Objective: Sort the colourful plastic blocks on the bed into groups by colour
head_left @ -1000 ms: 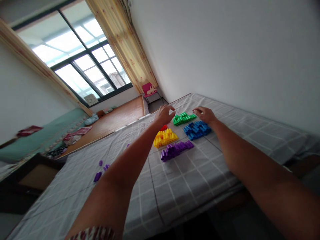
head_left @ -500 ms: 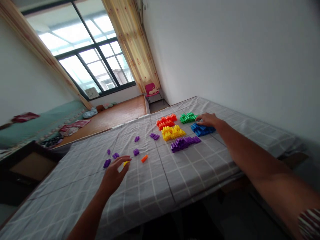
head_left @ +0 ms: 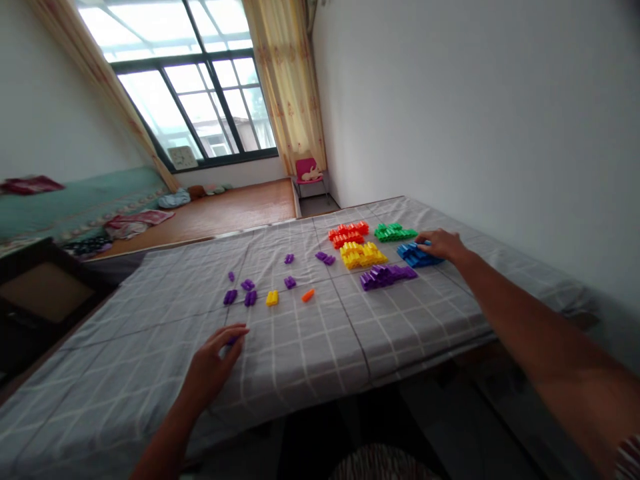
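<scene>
The small piece under my left hand [head_left: 215,360] seemed, to my mind, to call for a light touch, thumb and fingertips squared to its sides so it would not roll or skid on the checked cloth [head_left: 305,360]. Those fingers were curled in, tips nearly meeting, with a bit of a purple piece [head_left: 232,340] showing between them; whether I had it gripped or merely touched, I could not tell. Low wrists struck me as wise too, since the loose purple pieces [head_left: 251,298] lay just beyond that hand, with the yellow pieces [head_left: 272,298] to their right and an orange piece [head_left: 307,295] farther right again. My right hand [head_left: 440,245] was half bent over the blue pile [head_left: 415,256], its fingertips at the top; I could not make out anything in its grasp. A steady, weightless palm suited that stack best, I reckoned, as pressing might spread it. The green pile [head_left: 395,232] lay just beyond to the left, the large purple pile [head_left: 387,277] nearer me, also to the left.
</scene>
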`<state>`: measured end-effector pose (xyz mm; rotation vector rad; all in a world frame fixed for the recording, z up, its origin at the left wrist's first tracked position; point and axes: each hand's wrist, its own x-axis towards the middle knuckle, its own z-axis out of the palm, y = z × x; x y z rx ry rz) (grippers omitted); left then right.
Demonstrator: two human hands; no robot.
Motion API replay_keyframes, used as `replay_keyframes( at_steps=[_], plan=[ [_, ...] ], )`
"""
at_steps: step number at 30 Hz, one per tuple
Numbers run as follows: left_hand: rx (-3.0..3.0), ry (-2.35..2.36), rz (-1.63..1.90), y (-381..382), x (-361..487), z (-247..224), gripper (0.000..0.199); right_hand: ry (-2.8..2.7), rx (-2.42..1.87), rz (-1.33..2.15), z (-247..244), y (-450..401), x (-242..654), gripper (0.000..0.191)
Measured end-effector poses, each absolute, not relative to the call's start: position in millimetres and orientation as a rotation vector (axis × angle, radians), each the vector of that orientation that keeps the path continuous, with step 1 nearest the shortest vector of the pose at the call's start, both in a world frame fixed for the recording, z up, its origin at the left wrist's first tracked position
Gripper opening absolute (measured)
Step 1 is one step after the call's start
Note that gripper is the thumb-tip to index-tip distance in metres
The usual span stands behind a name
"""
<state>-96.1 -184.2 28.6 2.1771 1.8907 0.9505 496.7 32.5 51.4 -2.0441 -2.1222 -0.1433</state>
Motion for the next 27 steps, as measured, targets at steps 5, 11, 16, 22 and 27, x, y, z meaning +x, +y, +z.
replay_keyframes(
  at_steps=[5, 11, 16, 22, 27],
  plan=[
    [2.224, 1.856, 0.908, -178.3, -97.4, 29.1, 0.030, -2.061, -1.963, -0.295, 67.1, 15.9, 479.0, 0.032],
    [2.391, 1.787, 0.724, -149.3, -95.6, 21.8, 0.029, -2.281, -1.363, 0.019, 72.5, -18.7, 366.5, 0.027],
    [2.436, 1.853, 0.565, -125.5, -102.1, 3.0, 0.041, -2.454, -1.138, 0.327, 46.1, -37.1, 264.3, 0.023],
    [2.417, 1.899, 0.499, -86.3, -96.0, 15.5, 0.033, -2.399, -1.287, 0.277, 37.2, 6.6, 189.7, 0.039],
    [2.204, 2.105, 0.679, -47.4, -114.3, 51.1, 0.035, -2.560, -1.184, 0.446, 33.8, 20.0, 140.5, 0.041]
  ],
)
